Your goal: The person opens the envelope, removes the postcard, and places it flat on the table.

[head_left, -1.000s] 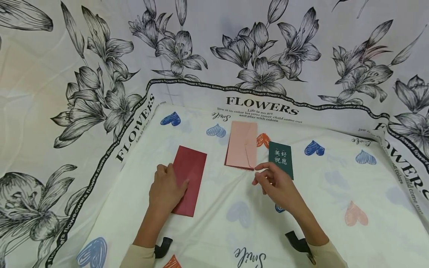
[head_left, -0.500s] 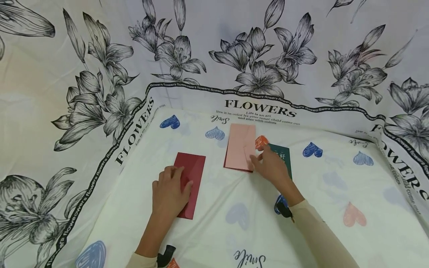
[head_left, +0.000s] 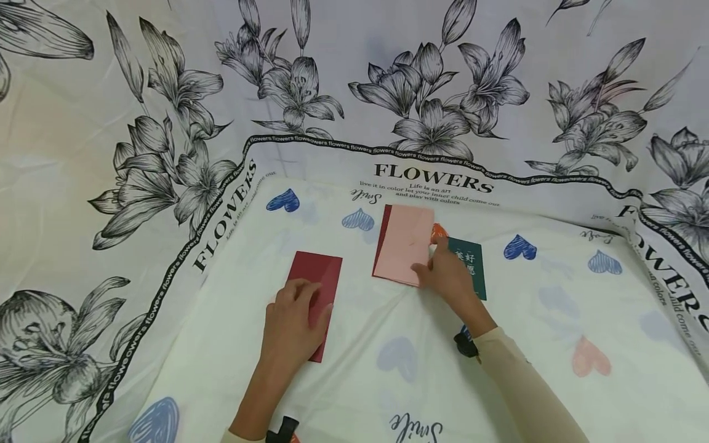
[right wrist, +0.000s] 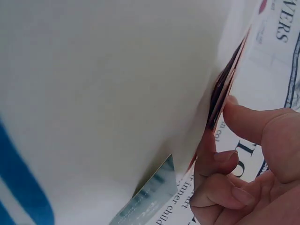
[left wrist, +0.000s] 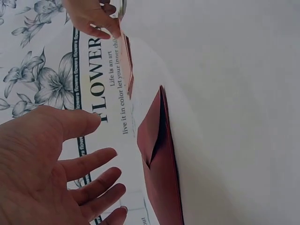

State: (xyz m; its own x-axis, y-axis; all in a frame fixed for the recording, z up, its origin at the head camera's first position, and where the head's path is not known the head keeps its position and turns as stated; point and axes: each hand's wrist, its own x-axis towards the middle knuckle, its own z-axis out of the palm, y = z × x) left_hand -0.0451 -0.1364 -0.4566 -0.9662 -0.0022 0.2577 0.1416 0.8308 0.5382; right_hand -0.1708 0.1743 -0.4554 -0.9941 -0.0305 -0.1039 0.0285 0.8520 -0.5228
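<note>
A dark red envelope [head_left: 322, 274] lies on the cloth at the left; its flap stands slightly raised in the left wrist view. Over it hovers my left hand [head_left: 296, 323], fingers loosely spread and apart from the paper. Farther right, a pink envelope [head_left: 407, 237] lies on top of another red envelope [head_left: 381, 252], of which a strip shows along the left side. My right hand [head_left: 450, 271] pinches the pink envelope by its right edge, thumb on top. Partly behind that hand is a dark green card [head_left: 476, 271] with white characters.
A white cloth [head_left: 354, 381] printed with hearts and words covers the surface. Its border carries a black band [head_left: 365, 146], and flower drawings fill the cloth beyond. Several creases [head_left: 379, 314] run across the middle.
My right hand has reached forward to the pink envelope and slid it slightly right, baring more of the red one below. My left hand has lifted off the dark red envelope and shifted right.
</note>
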